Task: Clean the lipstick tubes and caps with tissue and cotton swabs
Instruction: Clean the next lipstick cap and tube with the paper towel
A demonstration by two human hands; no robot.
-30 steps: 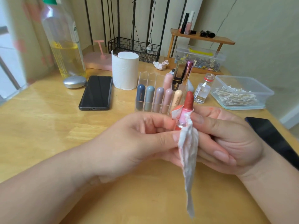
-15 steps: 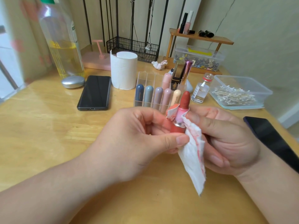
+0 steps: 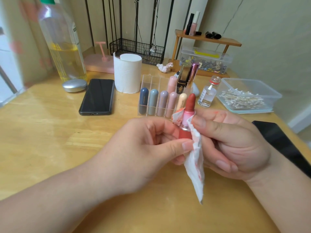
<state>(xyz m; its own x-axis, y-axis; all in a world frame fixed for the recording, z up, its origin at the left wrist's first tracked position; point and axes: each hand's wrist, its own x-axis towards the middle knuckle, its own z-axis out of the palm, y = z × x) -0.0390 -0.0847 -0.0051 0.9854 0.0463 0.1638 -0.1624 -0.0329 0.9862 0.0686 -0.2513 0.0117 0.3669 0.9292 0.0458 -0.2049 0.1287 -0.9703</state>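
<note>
An open lipstick (image 3: 188, 113) with a red bullet, pink inner tube and coral base stands upright between my hands. My left hand (image 3: 143, 152) grips its coral base, thumb across the front. My right hand (image 3: 230, 142) pinches a white tissue (image 3: 196, 162), stained red, against the pink inner tube; the tissue wraps the tube and hangs down. Behind, a clear organizer (image 3: 151, 81) holds several capped lipsticks (image 3: 154, 101). A clear box of cotton swabs (image 3: 244, 100) sits at the right.
On the wooden table lie a black phone (image 3: 97, 96), a tissue roll (image 3: 127, 73), a small glass bottle (image 3: 208, 93), a tall oil bottle (image 3: 62, 44), a crumpled tissue (image 3: 165, 67) and a dark flat object (image 3: 279, 140) at the right edge. A wooden shelf (image 3: 208, 39) stands behind.
The tissue, first hanging long and twisted, has unfolded and now shows its red stains. My right-hand fingers have shifted it around the pink tube. The lipstick stays in my left hand.
</note>
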